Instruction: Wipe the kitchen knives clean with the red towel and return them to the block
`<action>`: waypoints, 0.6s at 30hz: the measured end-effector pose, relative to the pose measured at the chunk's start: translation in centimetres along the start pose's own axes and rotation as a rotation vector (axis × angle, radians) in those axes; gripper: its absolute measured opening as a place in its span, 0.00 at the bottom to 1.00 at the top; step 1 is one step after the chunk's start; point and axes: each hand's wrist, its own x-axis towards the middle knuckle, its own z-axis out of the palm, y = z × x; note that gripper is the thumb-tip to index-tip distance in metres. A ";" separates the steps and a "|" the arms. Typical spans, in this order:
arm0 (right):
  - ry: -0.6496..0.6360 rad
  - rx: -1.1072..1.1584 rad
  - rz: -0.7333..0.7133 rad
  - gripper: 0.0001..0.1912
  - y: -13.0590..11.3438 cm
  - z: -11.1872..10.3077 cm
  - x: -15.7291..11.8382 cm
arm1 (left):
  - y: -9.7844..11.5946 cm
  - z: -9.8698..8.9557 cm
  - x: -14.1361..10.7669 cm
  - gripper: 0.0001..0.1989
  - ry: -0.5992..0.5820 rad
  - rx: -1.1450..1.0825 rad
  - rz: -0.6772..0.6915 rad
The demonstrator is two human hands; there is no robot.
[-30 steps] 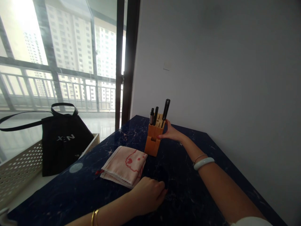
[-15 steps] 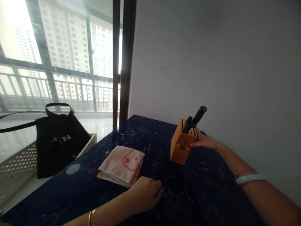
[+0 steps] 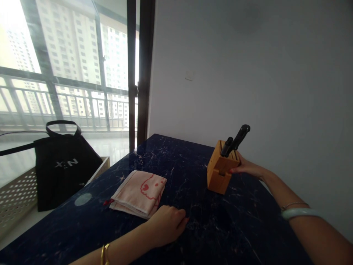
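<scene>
Right hand [image 3: 246, 168] against the right side of wooden knife block [image 3: 219, 176], fingers touching it. Block stands upright on dark marble surface [image 3: 190, 162], two black knife handles [image 3: 237, 138] sticking out the top. Left hand [image 3: 165, 226] rests on the surface just beside folded pink towel [image 3: 138, 193], red cartoon print. Black tote bag [image 3: 64, 173] off left, by perforated crate [image 3: 16, 195].

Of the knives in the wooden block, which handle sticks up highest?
The black handle on the right, nearest the right hand. It rises clearly above the shorter handle to its left in the block.
</scene>
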 end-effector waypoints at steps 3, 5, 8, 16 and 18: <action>-0.005 0.032 0.028 0.48 -0.1 0.0 0.1 | 0.0 -0.1 0.0 0.18 -0.004 0.000 0.002; -0.006 0.025 0.034 0.48 0.0 -0.3 0.0 | 0.0 -0.1 -0.1 0.18 -0.001 0.002 -0.001; -0.010 -0.010 0.032 0.47 0.2 -0.5 -0.2 | -0.1 0.0 -0.1 0.19 0.005 0.008 -0.004; -0.013 0.009 0.081 0.51 -0.5 -0.4 -0.7 | -0.1 -0.1 -0.2 0.19 0.015 0.002 -0.001; 0.009 0.051 0.043 0.49 -0.6 0.1 -1.3 | -0.1 -0.3 -0.2 0.20 0.012 0.000 -0.006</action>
